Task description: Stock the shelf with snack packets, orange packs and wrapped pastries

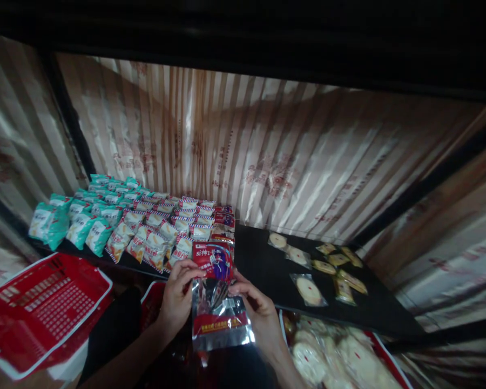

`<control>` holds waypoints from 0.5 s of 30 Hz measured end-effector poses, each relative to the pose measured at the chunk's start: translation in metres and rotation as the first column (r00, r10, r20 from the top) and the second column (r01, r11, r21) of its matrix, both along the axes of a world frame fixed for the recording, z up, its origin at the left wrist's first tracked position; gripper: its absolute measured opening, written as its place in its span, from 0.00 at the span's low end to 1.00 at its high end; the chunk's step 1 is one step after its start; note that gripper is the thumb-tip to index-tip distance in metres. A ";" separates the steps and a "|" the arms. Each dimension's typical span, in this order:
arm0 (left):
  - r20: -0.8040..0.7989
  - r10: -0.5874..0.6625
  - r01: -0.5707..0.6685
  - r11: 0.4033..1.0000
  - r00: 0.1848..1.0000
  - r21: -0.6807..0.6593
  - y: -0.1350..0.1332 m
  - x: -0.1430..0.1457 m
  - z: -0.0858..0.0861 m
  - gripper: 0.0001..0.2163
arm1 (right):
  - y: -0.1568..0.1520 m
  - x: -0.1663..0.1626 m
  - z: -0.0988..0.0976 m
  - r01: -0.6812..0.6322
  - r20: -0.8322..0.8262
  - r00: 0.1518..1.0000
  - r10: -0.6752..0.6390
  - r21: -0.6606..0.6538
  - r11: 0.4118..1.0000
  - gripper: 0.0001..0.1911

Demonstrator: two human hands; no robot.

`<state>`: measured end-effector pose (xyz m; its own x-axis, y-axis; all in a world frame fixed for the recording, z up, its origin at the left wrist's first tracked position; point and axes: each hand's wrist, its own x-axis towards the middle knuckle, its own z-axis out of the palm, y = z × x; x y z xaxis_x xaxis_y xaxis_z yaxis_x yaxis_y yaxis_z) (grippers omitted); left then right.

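Held packet: red top, silver lower part [218, 308], lower centre of frame, up off the shelf [259, 262]; front tilted up to the camera, so the print shows.
Left hand [177, 294]: closed on packet's left edge, fingers near the red top.
Right hand [260, 305]: gripping packet's right edge, thumb on the front; two-sided hold probably keeps the pouch flat and steady.
Red packets [224, 219]: just beyond the held one, one behind another; look like the same kind.
White packets [154, 246]: left of those, close rows, probably grouped by kind.
Teal packets [99, 235]: left end of shelf, packed tight, likely propping each other.
Round pale packets [308, 290], yellow packets [350, 281]: right of centre, lying flat, loosely spread.
Red basket [52, 302]: lower left.
Filled basket [390, 359]: lower right, below shelf edge, more round pale packets inside.
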<state>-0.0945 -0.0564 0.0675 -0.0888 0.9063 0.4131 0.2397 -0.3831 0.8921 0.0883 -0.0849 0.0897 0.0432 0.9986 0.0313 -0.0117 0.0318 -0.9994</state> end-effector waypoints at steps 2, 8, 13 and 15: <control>-0.076 -0.008 0.015 0.997 0.997 0.082 0.008 0.002 -0.001 0.10 | 0.004 0.007 -0.008 0.015 -0.059 0.998 -0.017 -0.029 0.999 0.14; -0.237 -0.088 0.138 0.969 0.967 0.203 0.032 0.013 -0.011 0.14 | 0.017 0.016 -0.014 -0.014 -0.307 0.951 -0.028 -0.137 0.990 0.21; -0.321 -0.167 0.223 0.964 0.932 0.144 0.057 0.027 -0.015 0.17 | 0.041 0.017 -0.020 0.016 -0.281 0.958 -0.057 -0.145 0.989 0.24; -0.341 -0.226 0.276 0.955 0.913 0.107 0.071 0.031 -0.013 0.19 | 0.055 0.021 -0.025 0.046 -0.294 0.952 -0.089 -0.150 0.988 0.25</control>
<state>-0.0632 0.0142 0.0549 0.2938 0.8067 0.5128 0.3817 -0.5908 0.7108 0.1090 -0.0299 0.0650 0.0967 0.9864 -0.1331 -0.3134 -0.0967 -0.9447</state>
